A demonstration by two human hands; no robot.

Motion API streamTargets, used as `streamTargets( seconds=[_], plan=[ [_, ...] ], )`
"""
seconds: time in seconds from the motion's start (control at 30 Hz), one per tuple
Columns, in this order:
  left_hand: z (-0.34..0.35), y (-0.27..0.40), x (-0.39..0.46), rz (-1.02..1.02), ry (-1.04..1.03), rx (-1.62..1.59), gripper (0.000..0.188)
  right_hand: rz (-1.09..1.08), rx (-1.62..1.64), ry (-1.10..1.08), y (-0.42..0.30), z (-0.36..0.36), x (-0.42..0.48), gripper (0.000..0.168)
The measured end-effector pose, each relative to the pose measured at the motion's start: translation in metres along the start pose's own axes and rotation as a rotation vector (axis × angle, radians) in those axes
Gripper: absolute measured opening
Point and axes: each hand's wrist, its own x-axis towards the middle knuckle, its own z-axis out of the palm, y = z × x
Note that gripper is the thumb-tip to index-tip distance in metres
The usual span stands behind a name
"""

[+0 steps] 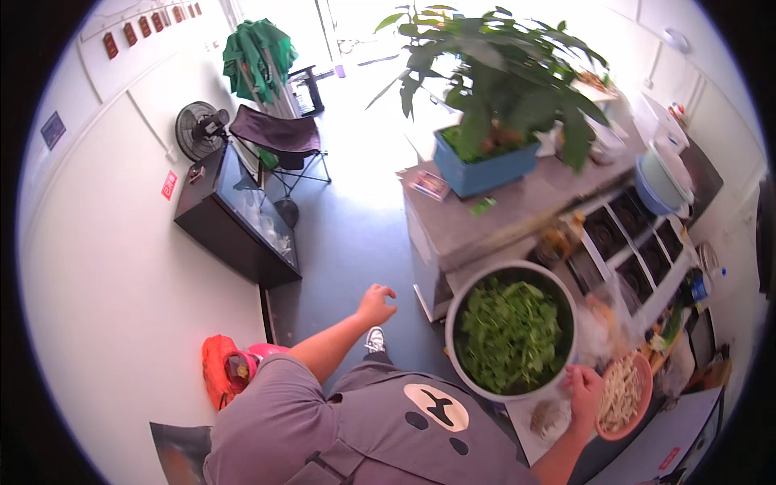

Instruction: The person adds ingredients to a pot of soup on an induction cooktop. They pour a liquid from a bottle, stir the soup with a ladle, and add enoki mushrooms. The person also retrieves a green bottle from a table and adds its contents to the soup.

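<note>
My left hand [377, 305] hangs in the air over the floor, fingers loosely curled and holding nothing. My right hand [583, 388] is at the lower right rim of a large round metal pot [451, 327] full of leafy greens [512, 333]; whether its fingers grip the rim is hard to tell. Right of that hand sits a pink bowl [647, 397] of pale cut strips [619, 394]. Below the pot, a clear plastic bag [551, 418] lies on a white surface. Another clear bag [606, 321] is beside the pot. A grey apron [388, 436] covers my front.
A counter [473, 227] with a potted plant in a blue planter [485, 170] stands ahead on the right, beside a stove [630, 248] and stacked basins [664, 182]. At left are a dark glass-topped cabinet [230, 230], a fan [200, 130] and a folding chair [279, 130].
</note>
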Motion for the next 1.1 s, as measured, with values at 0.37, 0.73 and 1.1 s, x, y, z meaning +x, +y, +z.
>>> streamTargets(
  seconds=[0.37,0.73,1.1],
  plan=[
    [-0.093,-0.19,0.113,-0.163,-0.16,-0.031,0.028,-0.068,-0.029,-0.147,-0.126,0.298,0.08,0.019],
    [-0.152,-0.259,0.233,-0.361,-0.245,-0.171,0.031,-0.539,-0.25,-0.802,-0.179,0.692,0.215,0.034],
    [-0.249,-0.356,0.449,-0.367,-0.12,-0.854,0.026,-0.509,-0.595,-1.009,-0.128,0.957,0.442,0.024]
  ],
)
